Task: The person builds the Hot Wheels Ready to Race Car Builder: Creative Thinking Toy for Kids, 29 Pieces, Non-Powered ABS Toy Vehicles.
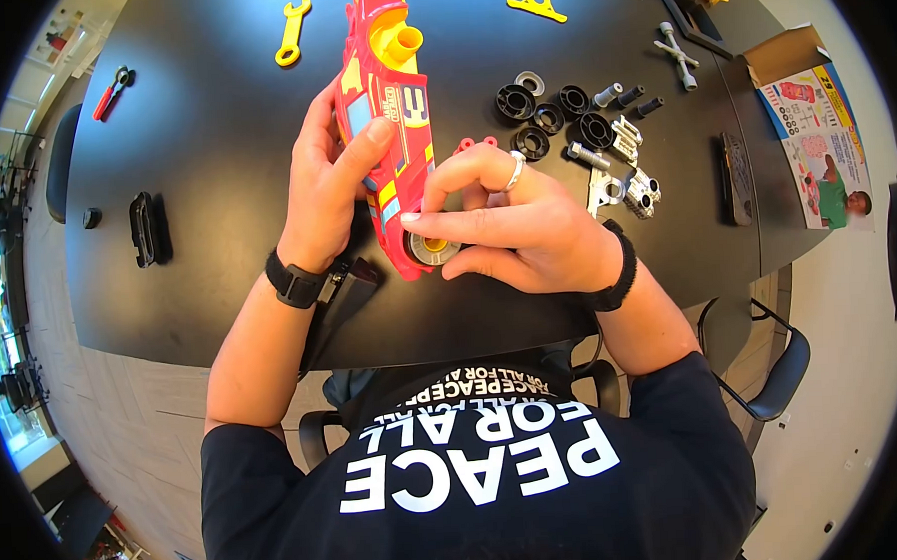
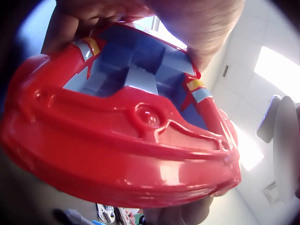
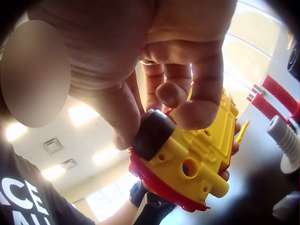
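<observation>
My left hand [image 1: 324, 180] grips a red toy car [image 1: 417, 151] by its sides, thumb across the window area, holding it above the table. The car has yellow trim, a number 3 and a yellow round opening in its far part. At the car's near end, my right hand [image 1: 536, 216] pinches a black wheel [image 3: 152, 135] with a grey face between thumb and fingers. The wheel sits against the yellow underside [image 3: 201, 157], which shows an open round hole beside it. In the left wrist view, the red bodywork [image 2: 122, 159] fills the foreground, with a blue interior [image 2: 143, 61] behind.
On the black table [image 1: 224, 180], several black wheels [image 1: 595, 131], grey bolts [image 1: 588, 156] and chrome-coloured engine parts [image 1: 642, 193] lie to the right. Farther off are a yellow wrench [image 1: 291, 37], a yellow piece [image 1: 537, 7] and a grey cross-shaped wrench [image 1: 677, 58]. An opened printed box [image 1: 812, 129] stands at the right edge.
</observation>
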